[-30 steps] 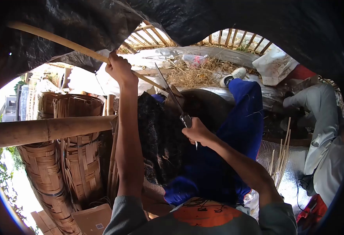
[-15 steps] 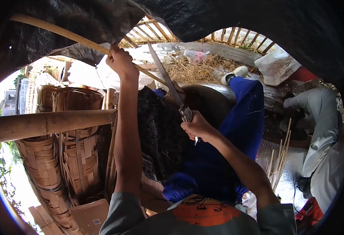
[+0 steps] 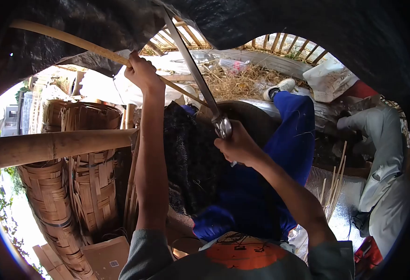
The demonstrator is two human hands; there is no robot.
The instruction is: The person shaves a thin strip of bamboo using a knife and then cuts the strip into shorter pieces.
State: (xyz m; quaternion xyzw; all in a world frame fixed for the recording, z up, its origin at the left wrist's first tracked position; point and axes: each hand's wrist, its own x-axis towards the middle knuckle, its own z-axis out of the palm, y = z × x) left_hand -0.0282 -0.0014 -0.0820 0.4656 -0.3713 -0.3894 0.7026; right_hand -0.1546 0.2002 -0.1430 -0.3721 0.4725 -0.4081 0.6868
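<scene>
My left hand (image 3: 144, 74) is closed around a long bamboo strip (image 3: 74, 42). One end of the strip reaches to the upper left; the other slopes down behind the knife blade toward a dark round surface (image 3: 251, 112). Gripped by its handle in my right hand (image 3: 241, 145) is a long knife (image 3: 192, 64), its blade pointing up and slightly left. In this view the blade crosses over the lower end of the strip. A black patterned cloth (image 3: 188, 154) lies over my lap, beside my blue trousers (image 3: 291, 135).
Tall woven bamboo baskets (image 3: 92, 196) stand at left behind a thick bamboo pole (image 3: 60, 145). A cardboard box (image 3: 106, 256) sits below them. Straw (image 3: 242, 84) lies ahead, dark sheeting (image 3: 298, 23) hangs overhead. Thin sticks (image 3: 336, 186) and another person's grey trousers (image 3: 382, 144) are at right.
The knife has risen, its tip now higher and further left, and the handle has turned in my right hand. My left hand and the bamboo strip have barely moved.
</scene>
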